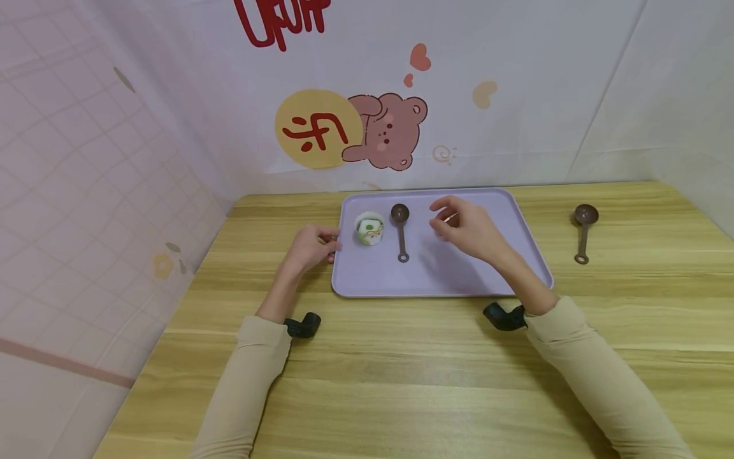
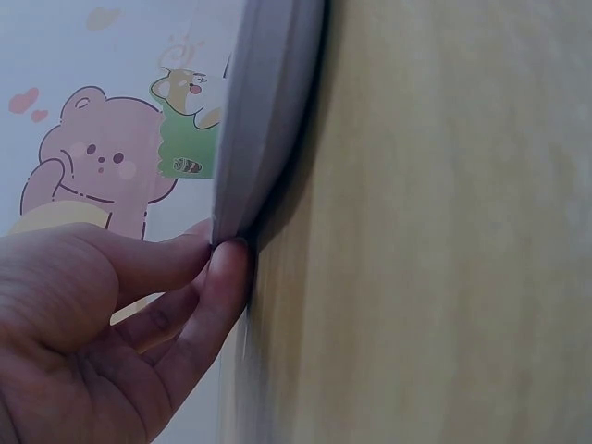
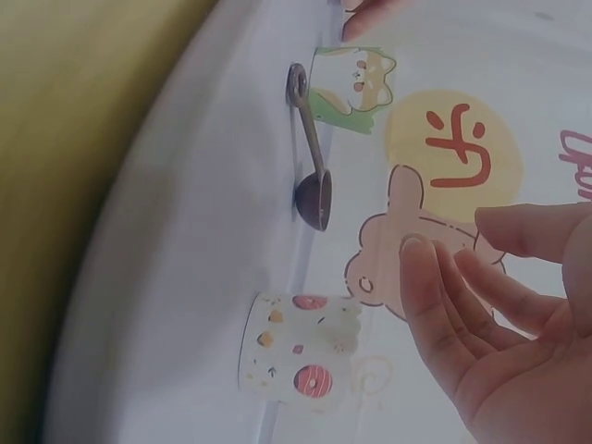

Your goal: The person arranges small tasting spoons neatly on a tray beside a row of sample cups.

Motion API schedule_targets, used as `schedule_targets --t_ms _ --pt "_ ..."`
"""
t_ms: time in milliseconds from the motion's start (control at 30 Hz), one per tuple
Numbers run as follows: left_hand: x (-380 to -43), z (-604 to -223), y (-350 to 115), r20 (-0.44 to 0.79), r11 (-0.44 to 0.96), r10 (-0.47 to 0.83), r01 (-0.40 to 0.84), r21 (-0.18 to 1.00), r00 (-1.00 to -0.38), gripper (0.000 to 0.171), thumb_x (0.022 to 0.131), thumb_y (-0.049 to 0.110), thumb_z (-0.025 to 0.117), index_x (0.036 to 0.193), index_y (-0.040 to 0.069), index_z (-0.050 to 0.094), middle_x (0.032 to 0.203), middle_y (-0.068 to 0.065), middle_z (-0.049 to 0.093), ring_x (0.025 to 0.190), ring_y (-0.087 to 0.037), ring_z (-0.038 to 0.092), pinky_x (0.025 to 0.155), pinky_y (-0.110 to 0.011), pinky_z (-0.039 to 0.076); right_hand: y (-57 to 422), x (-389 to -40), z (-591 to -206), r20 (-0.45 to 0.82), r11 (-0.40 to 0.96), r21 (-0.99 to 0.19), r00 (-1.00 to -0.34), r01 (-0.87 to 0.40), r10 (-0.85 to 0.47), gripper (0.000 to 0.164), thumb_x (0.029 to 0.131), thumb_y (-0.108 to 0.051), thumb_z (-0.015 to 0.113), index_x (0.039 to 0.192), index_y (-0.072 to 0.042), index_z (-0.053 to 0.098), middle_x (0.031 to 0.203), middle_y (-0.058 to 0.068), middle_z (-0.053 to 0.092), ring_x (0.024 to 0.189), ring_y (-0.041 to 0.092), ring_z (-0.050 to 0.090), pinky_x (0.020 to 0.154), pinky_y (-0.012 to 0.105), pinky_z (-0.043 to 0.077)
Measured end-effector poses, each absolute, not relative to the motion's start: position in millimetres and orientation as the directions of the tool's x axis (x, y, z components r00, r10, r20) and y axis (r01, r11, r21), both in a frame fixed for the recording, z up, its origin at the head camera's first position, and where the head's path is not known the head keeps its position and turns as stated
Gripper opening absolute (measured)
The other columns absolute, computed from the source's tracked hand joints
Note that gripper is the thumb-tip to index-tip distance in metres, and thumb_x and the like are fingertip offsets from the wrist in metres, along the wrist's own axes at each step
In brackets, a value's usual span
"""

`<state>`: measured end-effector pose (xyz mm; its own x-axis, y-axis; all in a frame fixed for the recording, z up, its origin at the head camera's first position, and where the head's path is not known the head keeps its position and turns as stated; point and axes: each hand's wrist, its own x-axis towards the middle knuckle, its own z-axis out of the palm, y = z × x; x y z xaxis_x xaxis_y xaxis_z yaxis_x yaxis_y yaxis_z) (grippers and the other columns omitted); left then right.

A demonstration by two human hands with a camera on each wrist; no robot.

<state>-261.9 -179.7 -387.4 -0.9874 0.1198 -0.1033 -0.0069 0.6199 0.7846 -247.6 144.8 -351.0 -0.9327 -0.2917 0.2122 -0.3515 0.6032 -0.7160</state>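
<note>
My left hand (image 1: 309, 247) pinches the left edge of the lilac tray (image 1: 367, 277) between thumb and fingers, clearly seen in the left wrist view. Over the tray's middle hovers my right hand (image 1: 470, 229), its fingers loosely bent with nothing between them. A small paper cup (image 1: 370, 237) with a dog print stands at the tray's left; something white and green shows in it. Beside that cup lies a brown measuring spoon (image 1: 401, 233), bowl toward the wall. A second paper cup (image 3: 301, 356), printed with donuts, stands near my right hand in the right wrist view; the hand hides it in the head view.
Another brown measuring spoon (image 1: 583, 233) lies on the wooden table (image 1: 378, 382), right of the tray. A white printed cloth (image 1: 516, 127) hangs close behind the tray, and a pale gridded wall (image 1: 103, 191) borders the left.
</note>
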Motion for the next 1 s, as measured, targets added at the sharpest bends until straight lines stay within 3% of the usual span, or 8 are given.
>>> schedule_targets --t_ms 233,400,1000 --pt "-260.7 -387.2 -179.2 -0.110 0.611 0.117 -0.016 0.791 -0.987 0.036 0.096 0.004 0.068 0.131 -0.003 0.065 0.104 -0.018 0.066 0.068 -0.019 0.065 0.066 -0.026 0.058 153.0 -246.9 -354.2 0.239 0.588 -0.719 -0.926 -0.371 -0.293 0.027 0.096 -0.011 0.065 0.122 -0.002 0.063 0.099 0.014 0.072 0.084 0.032 0.071 0.068 0.024 0.054" --pt "-261.0 -386.8 -179.5 -0.109 0.614 0.121 -0.012 0.789 -0.987 0.036 0.096 0.004 0.068 0.131 -0.003 0.065 0.105 -0.019 0.067 0.069 -0.018 0.065 0.066 -0.026 0.058 158.5 -244.4 -354.3 0.256 0.583 -0.717 -0.922 -0.382 -0.289 0.030 0.096 -0.010 0.067 0.124 -0.001 0.061 0.102 0.015 0.071 0.084 0.028 0.070 0.067 0.021 0.054" --pt "-260.8 -387.4 -179.8 -0.099 0.617 0.121 -0.004 0.787 -0.988 0.035 0.096 0.004 0.069 0.130 -0.004 0.066 0.103 -0.018 0.067 0.067 -0.018 0.064 0.065 -0.026 0.057 175.1 -240.4 -355.2 0.298 0.587 -0.697 -0.911 -0.412 -0.286 0.032 0.097 -0.013 0.066 0.126 0.002 0.060 0.106 0.018 0.070 0.089 0.031 0.070 0.069 0.015 0.051"
